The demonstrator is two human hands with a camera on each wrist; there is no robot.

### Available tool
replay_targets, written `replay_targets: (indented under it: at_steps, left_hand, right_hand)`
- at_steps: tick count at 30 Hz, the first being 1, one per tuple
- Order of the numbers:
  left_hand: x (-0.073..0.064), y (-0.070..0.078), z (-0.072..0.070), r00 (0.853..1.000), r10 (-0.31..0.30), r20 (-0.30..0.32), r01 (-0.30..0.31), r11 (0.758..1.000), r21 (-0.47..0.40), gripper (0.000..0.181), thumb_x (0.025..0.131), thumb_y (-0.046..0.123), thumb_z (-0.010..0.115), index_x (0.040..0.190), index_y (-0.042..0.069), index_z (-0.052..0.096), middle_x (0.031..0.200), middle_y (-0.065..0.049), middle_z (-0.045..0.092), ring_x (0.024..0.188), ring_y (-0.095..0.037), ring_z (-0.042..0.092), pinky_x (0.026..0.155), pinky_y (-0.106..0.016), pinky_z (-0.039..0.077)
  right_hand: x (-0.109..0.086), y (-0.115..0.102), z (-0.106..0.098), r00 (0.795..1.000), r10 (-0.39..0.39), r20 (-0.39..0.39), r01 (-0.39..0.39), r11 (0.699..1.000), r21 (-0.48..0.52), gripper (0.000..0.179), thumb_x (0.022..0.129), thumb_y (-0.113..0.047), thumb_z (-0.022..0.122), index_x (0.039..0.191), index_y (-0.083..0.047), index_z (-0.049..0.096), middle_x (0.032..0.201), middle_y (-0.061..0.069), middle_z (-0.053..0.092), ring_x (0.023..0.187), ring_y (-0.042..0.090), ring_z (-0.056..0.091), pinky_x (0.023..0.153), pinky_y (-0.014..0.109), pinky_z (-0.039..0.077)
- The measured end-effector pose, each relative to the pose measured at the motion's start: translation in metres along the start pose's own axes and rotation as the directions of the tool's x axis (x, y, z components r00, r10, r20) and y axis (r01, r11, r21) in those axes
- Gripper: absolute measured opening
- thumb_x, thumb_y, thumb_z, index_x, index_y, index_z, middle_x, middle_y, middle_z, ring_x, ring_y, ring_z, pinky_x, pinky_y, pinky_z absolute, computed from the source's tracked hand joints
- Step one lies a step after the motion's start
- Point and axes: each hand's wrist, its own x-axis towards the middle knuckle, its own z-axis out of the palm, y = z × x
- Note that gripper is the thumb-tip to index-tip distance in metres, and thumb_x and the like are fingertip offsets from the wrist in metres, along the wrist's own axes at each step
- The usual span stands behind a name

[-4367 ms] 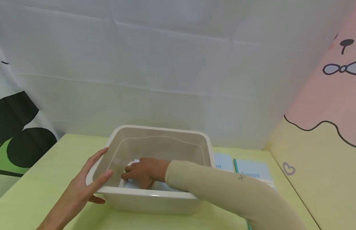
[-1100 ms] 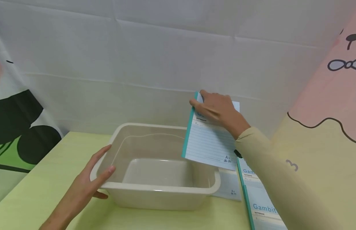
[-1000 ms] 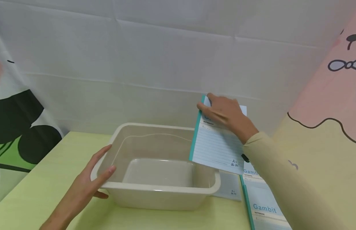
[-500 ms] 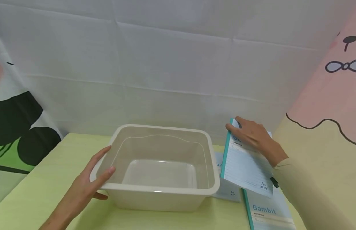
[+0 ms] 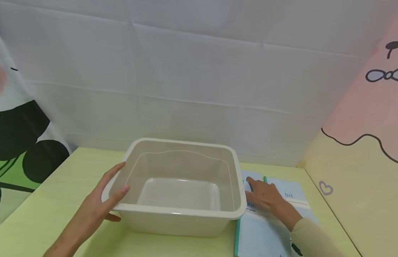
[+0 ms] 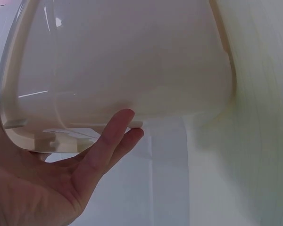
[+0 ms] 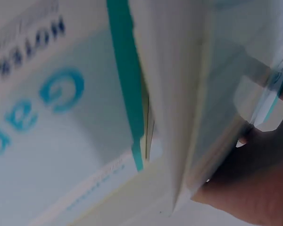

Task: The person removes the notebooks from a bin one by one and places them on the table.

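Note:
A cream plastic basin (image 5: 173, 225) stands on the table, with nothing inside it. My left hand (image 5: 89, 210) grips its near left corner, thumb over the rim and other fingers against the outside; the left wrist view shows this hand (image 6: 61, 183) from below. Right of the basin, my right hand (image 5: 271, 198) holds a pale blue Gambit notebook (image 5: 261, 232) with a teal spine by its far end. In the right wrist view that notebook (image 7: 174, 94) is tilted, nearly edge-on. Whether it touches what lies below, I cannot tell.
More Gambit notebooks lie under and beside the held one: a left one (image 5: 251, 175), mostly covered, and a right one (image 5: 293, 191). A pale cloth wall (image 5: 199, 89) rises behind the yellow-green table (image 5: 89, 164); a printed panel (image 5: 346, 200) borders its right side.
My right hand was inside the basin, then lifted the notebook out over its right side and carried it right and down beside the basin. My left hand stays on the rim.

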Motion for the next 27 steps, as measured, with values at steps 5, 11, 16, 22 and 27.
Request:
replay_targets:
  at_steps: [5,11,16,22,27]
  left_hand:
    - [-0.001,0.000,0.001,1.000,0.004,-0.005,-0.004,1.000,-0.006,0.068,0.109,0.042,0.048,0.164,0.048,0.009,0.166,-0.021,0.025,0.121,-0.038,0.061,0.071,-0.045,0.065]
    - [-0.001,-0.001,0.004,1.000,0.015,-0.013,-0.015,1.000,0.006,0.068,0.109,0.041,0.048,0.164,0.047,0.010,0.166,-0.021,0.027,0.120,-0.037,0.061,0.070,-0.042,0.064]
    - [0.001,-0.001,0.004,0.999,0.033,-0.025,-0.032,0.999,0.034,0.068,0.109,0.042,0.048,0.165,0.047,0.009,0.166,-0.021,0.027,0.121,-0.037,0.060,0.070,-0.038,0.063]
    - [-0.001,-0.002,0.002,0.995,0.088,-0.053,-0.081,0.988,0.128,0.071,0.109,0.042,0.049,0.163,0.053,0.005,0.164,-0.019,0.033,0.119,-0.035,0.061,0.071,-0.035,0.060]
    - [-0.001,-0.006,-0.006,0.962,0.232,-0.143,-0.179,0.933,0.311,0.067,0.109,0.037,0.051,0.163,0.051,0.014,0.162,-0.017,0.043,0.126,-0.040,0.062,0.082,-0.037,0.061]
  right_hand:
    - [-0.002,-0.012,0.017,1.000,-0.018,0.019,0.018,1.000,0.012,0.051,0.093,-0.053,0.059,0.128,-0.016,0.066,0.106,0.007,0.076,0.107,0.034,0.071,0.096,0.069,0.049]
    - [-0.007,-0.016,0.025,1.000,-0.022,0.003,0.022,0.999,-0.030,0.031,0.089,-0.045,0.068,0.107,-0.020,0.066,0.094,0.004,0.066,0.089,0.022,0.059,0.077,0.050,0.048]
    - [-0.012,-0.013,0.020,0.998,-0.045,-0.033,0.046,0.999,0.012,0.035,0.091,-0.043,0.070,0.112,-0.016,0.065,0.099,0.004,0.058,0.082,0.018,0.049,0.064,0.036,0.043]
    - [-0.025,0.000,-0.010,0.989,0.059,-0.137,-0.043,0.992,0.118,0.042,0.100,-0.044,0.066,0.124,-0.010,0.067,0.120,0.009,0.060,0.083,0.020,0.061,0.062,0.033,0.051]
    - [-0.035,0.021,-0.025,0.976,0.057,-0.210,-0.032,0.992,0.119,0.049,0.102,-0.055,0.059,0.124,-0.012,0.067,0.130,0.011,0.061,0.095,0.026,0.067,0.072,0.045,0.056]
